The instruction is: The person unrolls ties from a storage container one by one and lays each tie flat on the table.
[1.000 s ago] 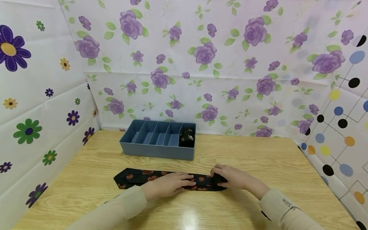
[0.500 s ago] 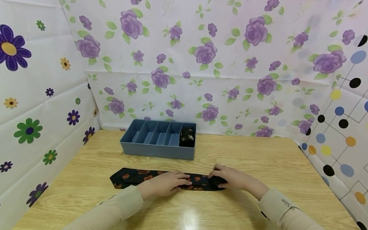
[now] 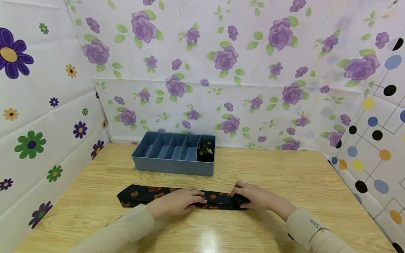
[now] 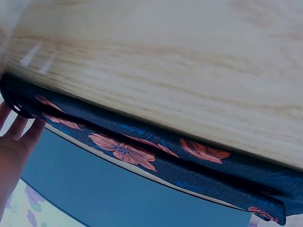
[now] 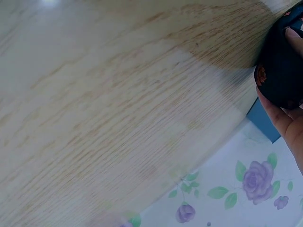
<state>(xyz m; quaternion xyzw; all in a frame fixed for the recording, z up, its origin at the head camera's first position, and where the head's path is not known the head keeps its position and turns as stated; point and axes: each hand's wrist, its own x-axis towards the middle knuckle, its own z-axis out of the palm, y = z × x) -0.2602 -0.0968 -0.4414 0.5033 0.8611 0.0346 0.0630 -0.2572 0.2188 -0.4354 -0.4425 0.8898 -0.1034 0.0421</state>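
A dark tie (image 3: 142, 195) with orange flowers lies stretched left to right on the wooden table (image 3: 284, 175). My right hand (image 3: 250, 196) curls round its rolled right end (image 5: 279, 80), thumb and fingers wrapped on the roll. Fingers straight, my left hand (image 3: 181, 202) lies flat on the middle of the tie. The left wrist view shows the flat tie (image 4: 142, 151) close up with my left fingers (image 4: 14, 142) at its edge.
A blue divided organiser (image 3: 174, 154) stands behind the tie, with a rolled dark tie (image 3: 206, 149) in its rightmost compartment. Flowered sheets wall in the table at the back and left, a dotted one at the right.
The tie's free left end has slid a little to the left. My left hand has moved left along it. The right hand has barely moved.
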